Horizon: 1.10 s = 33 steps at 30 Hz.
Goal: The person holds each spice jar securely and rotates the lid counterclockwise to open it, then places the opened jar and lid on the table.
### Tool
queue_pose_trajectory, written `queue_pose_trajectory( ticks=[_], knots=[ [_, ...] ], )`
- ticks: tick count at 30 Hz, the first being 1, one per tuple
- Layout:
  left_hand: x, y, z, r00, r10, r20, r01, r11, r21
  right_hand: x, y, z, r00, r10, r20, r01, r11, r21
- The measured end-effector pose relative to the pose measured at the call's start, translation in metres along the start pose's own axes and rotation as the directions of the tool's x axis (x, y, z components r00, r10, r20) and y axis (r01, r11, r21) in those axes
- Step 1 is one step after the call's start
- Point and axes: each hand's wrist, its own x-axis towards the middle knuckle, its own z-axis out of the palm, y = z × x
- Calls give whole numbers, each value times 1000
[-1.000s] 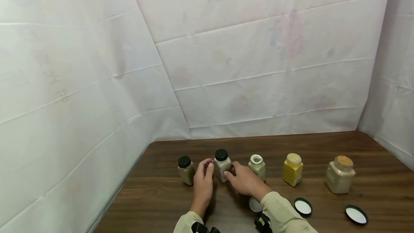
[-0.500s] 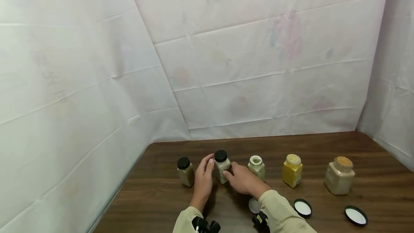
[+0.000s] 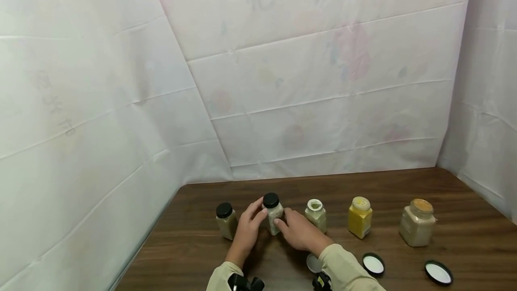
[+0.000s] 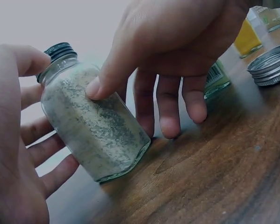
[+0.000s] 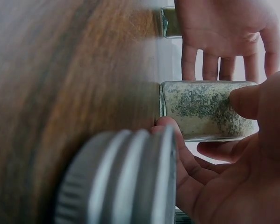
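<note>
A glass seasoning jar (image 3: pixel 273 221) with a black screw lid (image 3: pixel 270 200) stands on the wooden table between both hands. Pale flakes mixed with dark green bits fill it, plainly seen in the left wrist view. My right hand (image 3: pixel 302 232) grips the jar body, its thumb pressed on the front and some fingers behind. From the left, my left hand (image 3: pixel 246 231) holds the jar near its top, thumb and index finger at the lid and neck. Its other fingers (image 4: pixel 53 151) lie along the jar's far side. The lid is out of sight in the right wrist view.
Left stands another black-lidded jar (image 3: pixel 227 223). To the right are an open pale green jar (image 3: pixel 316 219), a yellow jar (image 3: pixel 359 221) and a larger beige jar (image 3: pixel 418 228). Loose lids (image 3: pixel 373 265) lie in front, one (image 3: pixel 314 263) beside the right wrist.
My left hand has come closer to the jar's top, its thumb now nearer the lid. My right hand keeps its grip. The head view has shifted slightly.
</note>
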Motion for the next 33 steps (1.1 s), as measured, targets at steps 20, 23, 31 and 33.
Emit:
queue_pose_trajectory(
  ticks=[20, 23, 31, 33],
  knots=[
    [4, 29, -6, 996, -56, 69, 62, 994, -88, 3, -2, -2, 1000, -11, -13, 11, 1000, -2],
    [1, 36, -8, 995, -68, 77, 75, 994, -85, 2, -3, -1, 1000, -5, -12, 5, 1000, 5],
    [-1, 27, -6, 995, -95, 42, 99, 991, -93, 1, 0, 2, 1000, -4, -9, 4, 1000, 3],
    [0, 25, -5, 995, -92, 40, 96, 990, -103, 1, 2, 2, 1000, -4, -13, 4, 1000, -4]
  ],
)
